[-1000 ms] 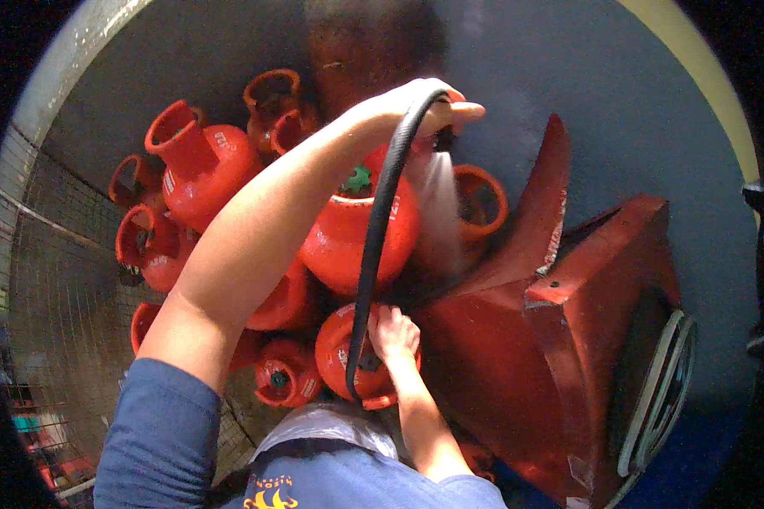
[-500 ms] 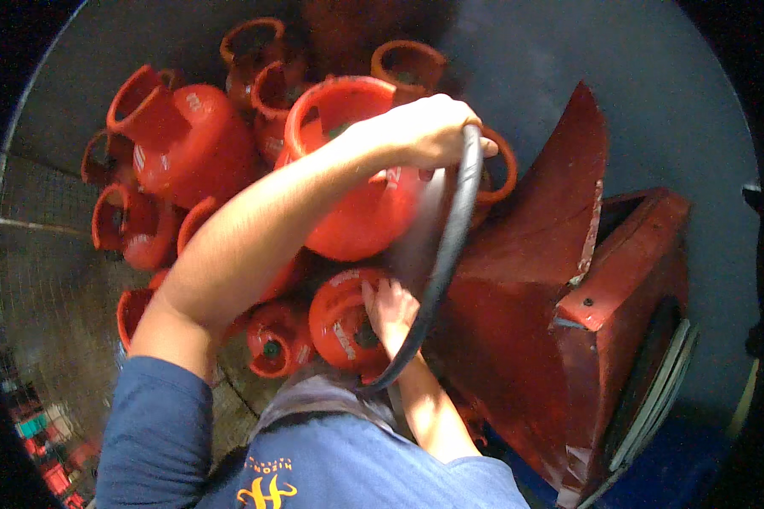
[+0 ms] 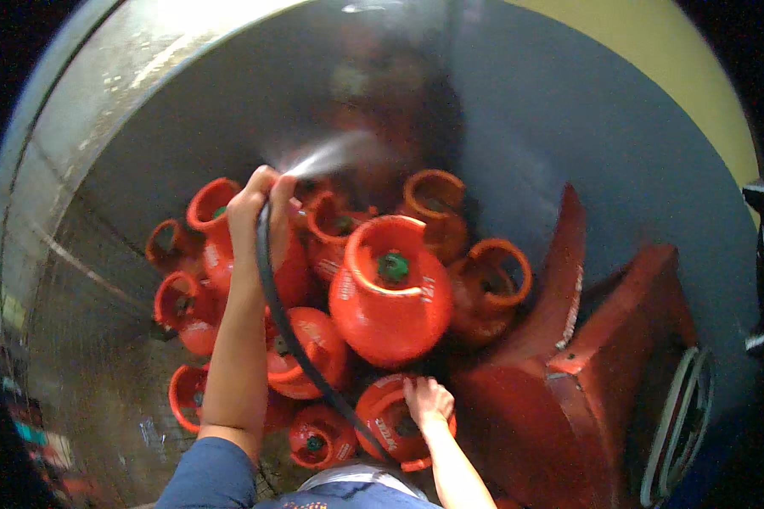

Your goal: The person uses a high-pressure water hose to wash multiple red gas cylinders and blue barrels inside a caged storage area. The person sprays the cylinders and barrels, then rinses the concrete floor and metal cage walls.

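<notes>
My left hand is raised at centre-left, closed round a black hose; white spray fans from its end toward the dark back. My right hand lies low at centre, fingers curled on the top of a red gas cylinder. Several other red cylinders with open collars stand packed around, among them a large middle one with a green valve. The hose runs down between my arms to the lower cylinder. The nozzle itself is mostly hidden by my left hand.
Bent red sheet-metal panels fill the lower right, with pale curved loops beside them. A blue-grey surface with a yellow edge lies behind. Wire mesh runs along the left.
My left hand has swung leftward with the hose, and the spray now points up toward the back. My right hand stays on the same cylinder. The whole scene sits lower in the view.
</notes>
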`<state>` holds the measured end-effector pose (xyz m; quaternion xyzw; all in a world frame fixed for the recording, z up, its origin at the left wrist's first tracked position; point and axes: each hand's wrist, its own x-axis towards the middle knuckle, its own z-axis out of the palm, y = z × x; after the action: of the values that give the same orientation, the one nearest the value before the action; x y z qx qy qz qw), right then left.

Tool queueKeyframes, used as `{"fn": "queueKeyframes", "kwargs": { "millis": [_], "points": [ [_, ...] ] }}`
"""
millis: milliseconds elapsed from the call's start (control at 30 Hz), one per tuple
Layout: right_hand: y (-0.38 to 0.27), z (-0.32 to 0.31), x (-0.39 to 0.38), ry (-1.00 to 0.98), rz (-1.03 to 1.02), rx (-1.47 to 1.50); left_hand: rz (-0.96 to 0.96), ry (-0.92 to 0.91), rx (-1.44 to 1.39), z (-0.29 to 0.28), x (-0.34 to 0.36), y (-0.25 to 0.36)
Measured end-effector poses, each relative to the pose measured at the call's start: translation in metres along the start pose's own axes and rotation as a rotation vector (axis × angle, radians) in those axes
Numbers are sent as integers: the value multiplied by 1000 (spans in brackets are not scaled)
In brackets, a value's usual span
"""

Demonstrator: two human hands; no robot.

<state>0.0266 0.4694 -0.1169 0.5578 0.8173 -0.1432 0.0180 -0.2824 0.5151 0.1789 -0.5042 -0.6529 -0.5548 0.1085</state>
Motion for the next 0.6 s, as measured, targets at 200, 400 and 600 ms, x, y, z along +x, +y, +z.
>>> {"fn": "queueKeyframes", "kwargs": {
  "millis": [200,400,600],
  "points": [
    [-2,2,-2,69,-38,-20,-228,383,-47,-135,-42,-17],
    [-1,1,-8,119,-74,-66,-326,254,-223,-203,-78,1],
    [0,3,-13,180,-52,-9,-438,306,-253,-274,-157,22]
  ]
}}
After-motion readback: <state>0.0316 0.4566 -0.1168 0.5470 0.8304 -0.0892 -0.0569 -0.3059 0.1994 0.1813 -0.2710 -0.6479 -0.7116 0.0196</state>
